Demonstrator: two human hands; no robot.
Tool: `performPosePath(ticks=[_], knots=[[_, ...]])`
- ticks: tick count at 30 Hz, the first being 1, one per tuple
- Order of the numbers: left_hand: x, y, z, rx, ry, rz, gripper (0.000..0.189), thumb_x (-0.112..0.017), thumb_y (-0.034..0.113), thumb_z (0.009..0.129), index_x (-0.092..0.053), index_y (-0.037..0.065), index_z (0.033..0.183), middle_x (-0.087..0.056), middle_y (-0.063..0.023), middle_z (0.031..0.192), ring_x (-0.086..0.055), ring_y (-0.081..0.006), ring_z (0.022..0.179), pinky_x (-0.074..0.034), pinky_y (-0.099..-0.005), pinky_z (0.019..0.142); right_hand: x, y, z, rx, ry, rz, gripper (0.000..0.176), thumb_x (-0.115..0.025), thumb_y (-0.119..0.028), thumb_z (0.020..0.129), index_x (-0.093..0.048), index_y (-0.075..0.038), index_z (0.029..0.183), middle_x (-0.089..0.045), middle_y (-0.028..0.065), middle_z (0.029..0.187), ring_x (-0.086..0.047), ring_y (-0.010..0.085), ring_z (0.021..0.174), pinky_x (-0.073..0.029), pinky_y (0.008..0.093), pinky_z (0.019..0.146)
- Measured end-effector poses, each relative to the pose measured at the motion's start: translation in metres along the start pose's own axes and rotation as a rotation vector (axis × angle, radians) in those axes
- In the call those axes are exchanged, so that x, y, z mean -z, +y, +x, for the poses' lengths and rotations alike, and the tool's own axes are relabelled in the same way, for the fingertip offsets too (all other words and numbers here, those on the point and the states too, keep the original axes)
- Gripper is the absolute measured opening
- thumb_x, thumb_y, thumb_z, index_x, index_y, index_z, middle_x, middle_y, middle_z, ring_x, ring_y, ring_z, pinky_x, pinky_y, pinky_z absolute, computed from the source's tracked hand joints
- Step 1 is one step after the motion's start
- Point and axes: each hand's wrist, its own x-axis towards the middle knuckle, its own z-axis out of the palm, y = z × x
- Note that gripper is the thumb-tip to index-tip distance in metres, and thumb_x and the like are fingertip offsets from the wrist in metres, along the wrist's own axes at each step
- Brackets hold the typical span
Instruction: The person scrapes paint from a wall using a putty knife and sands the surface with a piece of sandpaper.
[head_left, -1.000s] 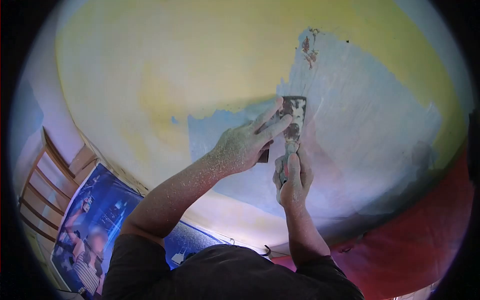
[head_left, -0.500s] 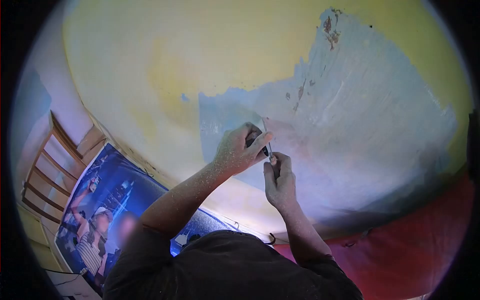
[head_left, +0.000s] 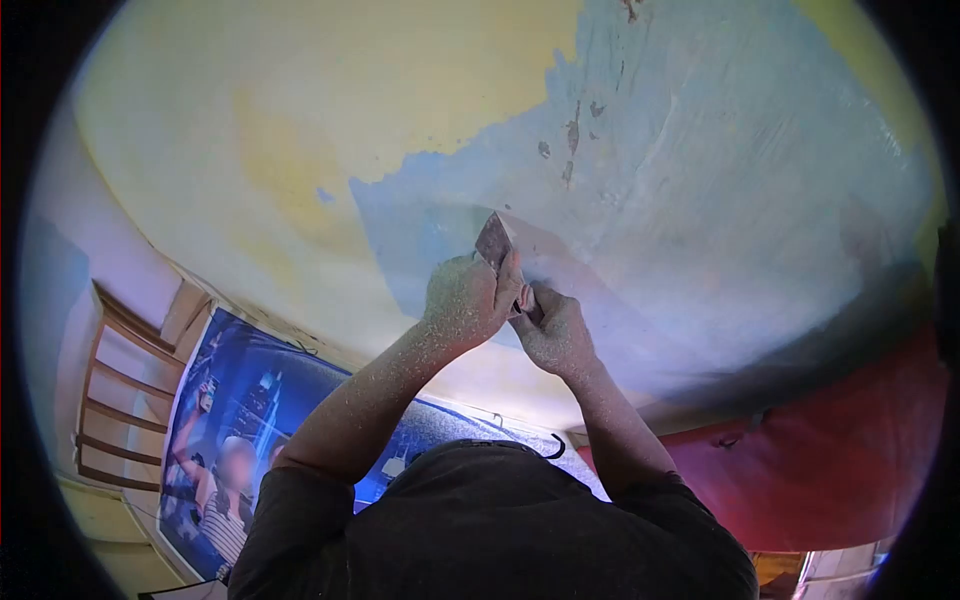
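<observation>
A scraper (head_left: 493, 240) with a flat, stained metal blade points up in front of the wall (head_left: 640, 260). My left hand (head_left: 468, 302) is closed round its lower part, fingers wrapped and dusted with pale powder. Close beside it on the right, my right hand (head_left: 556, 330) is closed too, at the scraper's handle end (head_left: 524, 298). The wall behind shows yellow paint, a pale blue patch and several dark chipped spots (head_left: 573, 138). Whether the blade touches the wall I cannot tell.
At the lower left hangs a blue printed poster (head_left: 250, 400) with people on it. Left of that is a wooden slatted frame (head_left: 125, 410). Red material (head_left: 820, 450) spreads across the lower right. A dark hook-shaped thing (head_left: 556, 446) is by my shirt.
The blade has turned from edge-on to showing its flat face. My right hand has come closer to the left and lies more level. The camera view has shifted, moving the wall patches up and left.
</observation>
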Motion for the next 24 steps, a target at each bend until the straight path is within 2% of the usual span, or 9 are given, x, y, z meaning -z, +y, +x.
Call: performPosePath(ticks=[2,5,8,11,14,19,22,24], knots=[[0.000,0.001,0.000,-0.012,0.032,-0.015,0.046,-0.060,0.035,0.118,-0.073,0.001,0.090,-0.067,-0.0229,0.063,-0.071,-0.0478,0.058,-0.056,-0.0582,0.057,0.004,0.001,0.002,0.014,-0.050,-0.027,0.032,-0.078,-0.022,0.103,-0.070,0.004,0.120,-0.073,0.0282,0.094,-0.074,0.0404,0.079,-0.057,0.0509,0.076],[0.000,-0.002,0.002,-0.055,0.062,-0.035,0.035,-0.061,0.031,0.117,-0.070,0.000,0.104,-0.067,-0.0211,0.063,-0.070,-0.0470,0.057,-0.056,-0.0571,0.055,0.009,0.011,-0.002,0.061,-0.111,0.113,0.035,-0.075,-0.026,0.109,-0.067,0.002,0.129,-0.074,0.0291,0.101,-0.076,0.0449,0.087,-0.057,0.0516,0.080],[-0.009,-0.010,0.002,-0.094,0.096,-0.082,0.031,-0.060,0.030,0.117,-0.068,0.001,0.111,-0.067,-0.0194,0.063,-0.070,-0.0464,0.056,-0.055,-0.0562,0.054,0.012,0.017,-0.004,0.169,-0.093,0.038,0.040,-0.071,-0.031,0.114,-0.063,0.001,0.136,-0.075,0.0288,0.105,-0.077,0.0503,0.094,-0.059,0.0541,0.082],[-0.011,-0.013,0.004,-0.116,0.117,-0.121,0.029,-0.059,0.030,0.117,-0.067,0.002,0.115,-0.067,-0.0178,0.065,-0.070,-0.0456,0.056,-0.055,-0.0557,0.054,0.002,0.023,-0.005,0.221,0.040,0.008,0.039,-0.069,-0.034,0.116,-0.063,0.000,0.133,-0.076,0.0282,0.110,-0.076,0.0532,0.100,-0.060,0.0571,0.084],[-0.010,-0.010,0.006,-0.124,0.138,-0.157,0.026,-0.060,0.029,0.117,-0.065,0.003,0.119,-0.069,-0.0157,0.069,-0.071,-0.0440,0.059,-0.055,-0.0551,0.055,-0.004,0.018,-0.009,0.182,0.087,-0.108,0.034,-0.066,-0.033,0.116,-0.064,-0.002,0.131,-0.076,0.0272,0.113,-0.076,0.0526,0.100,-0.061,0.0595,0.086],[-0.012,-0.012,0.005,-0.135,0.113,-0.141,0.025,-0.060,0.027,0.117,-0.063,0.002,0.121,-0.070,-0.0157,0.071,-0.072,-0.0442,0.060,-0.055,-0.0561,0.056,-0.014,0.018,-0.012,0.177,0.151,-0.117,0.030,-0.065,-0.031,0.117,-0.063,-0.005,0.131,-0.074,0.0256,0.111,-0.076,0.0526,0.099,-0.060,0.0600,0.084],[-0.013,-0.012,0.004,-0.067,0.096,-0.117,0.028,-0.060,0.029,0.117,-0.067,0.002,0.112,-0.070,-0.0173,0.070,-0.073,-0.0450,0.061,-0.055,-0.0567,0.057,-0.018,0.019,-0.010,0.145,0.151,-0.140,0.030,-0.064,-0.030,0.117,-0.063,-0.004,0.132,-0.074,0.0247,0.110,-0.076,0.0521,0.097,-0.060,0.0602,0.083],[-0.011,-0.017,0.003,-0.044,0.018,-0.025,0.033,-0.060,0.032,0.117,-0.069,0.003,0.106,-0.070,-0.0181,0.069,-0.073,-0.0452,0.062,-0.056,-0.0564,0.058,-0.020,0.015,-0.010,0.109,0.145,-0.180,0.029,-0.064,-0.029,0.117,-0.062,-0.003,0.132,-0.074,0.0243,0.108,-0.076,0.0512,0.096,-0.060,0.0593,0.082]])
